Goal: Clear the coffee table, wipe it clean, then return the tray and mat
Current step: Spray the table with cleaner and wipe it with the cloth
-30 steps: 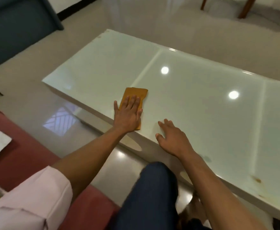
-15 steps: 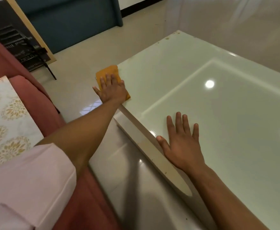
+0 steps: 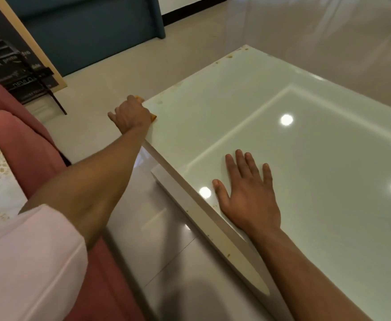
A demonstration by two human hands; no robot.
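Left hand (image 3: 130,114) curls over an orange cloth (image 3: 153,116) at the coffee table's (image 3: 224,93) near corner; right hand (image 3: 248,193) lies flat, fingers spread, by the near edge.

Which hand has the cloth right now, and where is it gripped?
The left hand covers the orange cloth at the table's corner; grip point hidden. Right hand rests flat, holding nothing.

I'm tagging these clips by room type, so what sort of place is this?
Most likely a home living room: a low glossy coffee table stands beside a red sofa, with a blue upholstered seat across the tiled floor.
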